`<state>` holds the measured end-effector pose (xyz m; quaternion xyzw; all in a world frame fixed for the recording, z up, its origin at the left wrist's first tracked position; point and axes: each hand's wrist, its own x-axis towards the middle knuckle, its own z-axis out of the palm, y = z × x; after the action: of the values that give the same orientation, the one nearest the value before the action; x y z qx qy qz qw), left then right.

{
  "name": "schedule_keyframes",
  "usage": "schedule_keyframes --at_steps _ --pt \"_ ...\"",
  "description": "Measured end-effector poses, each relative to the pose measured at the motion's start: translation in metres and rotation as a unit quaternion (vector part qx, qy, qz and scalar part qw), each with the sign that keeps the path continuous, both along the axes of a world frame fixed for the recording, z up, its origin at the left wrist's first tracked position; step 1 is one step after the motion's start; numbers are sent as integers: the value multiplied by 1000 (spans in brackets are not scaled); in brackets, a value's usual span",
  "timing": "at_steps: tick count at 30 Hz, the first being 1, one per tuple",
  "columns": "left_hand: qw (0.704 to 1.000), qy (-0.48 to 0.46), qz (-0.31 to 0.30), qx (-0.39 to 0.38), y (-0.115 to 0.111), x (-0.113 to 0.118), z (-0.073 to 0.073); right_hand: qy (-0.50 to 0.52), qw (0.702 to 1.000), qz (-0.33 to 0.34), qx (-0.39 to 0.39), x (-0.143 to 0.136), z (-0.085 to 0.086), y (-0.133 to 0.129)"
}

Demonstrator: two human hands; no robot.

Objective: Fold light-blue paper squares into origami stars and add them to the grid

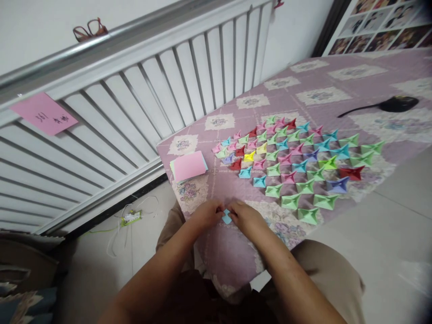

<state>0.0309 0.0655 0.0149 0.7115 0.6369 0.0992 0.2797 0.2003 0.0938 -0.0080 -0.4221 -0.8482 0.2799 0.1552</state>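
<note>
Between my two hands is a small folded piece of light blue paper, held low over the near corner of the table. My left hand pinches its left side, fingers curled. On the opposite side my right hand grips it the same way, thumb and fingers pressed together. Just beyond, rows of folded paper boats in green, pink, blue, red, yellow and purple cover the middle of the cloth. To the left of them lies a stack of paper sheets, pink on top.
A purple floral tablecloth covers the table. A black object with a cable lies at the far right. White railing runs along the left, carrying a pink note and glasses. A power strip sits on the floor.
</note>
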Motion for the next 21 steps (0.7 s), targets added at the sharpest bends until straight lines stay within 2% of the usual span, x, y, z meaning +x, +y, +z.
schedule_keyframes --at_steps 5,11,16,21 --pt "1000 -7 -8 20 -1 -3 -6 -13 1000 10 25 0 -4 0" --pt "1000 -4 -8 20 -3 0 -4 -5 999 19 43 1 -7 1" --pt "999 5 -3 47 -7 3 -6 26 998 35 40 3 -6 0" --pt "999 4 -20 33 -8 1 -6 32 998 31 37 4 -6 -1"
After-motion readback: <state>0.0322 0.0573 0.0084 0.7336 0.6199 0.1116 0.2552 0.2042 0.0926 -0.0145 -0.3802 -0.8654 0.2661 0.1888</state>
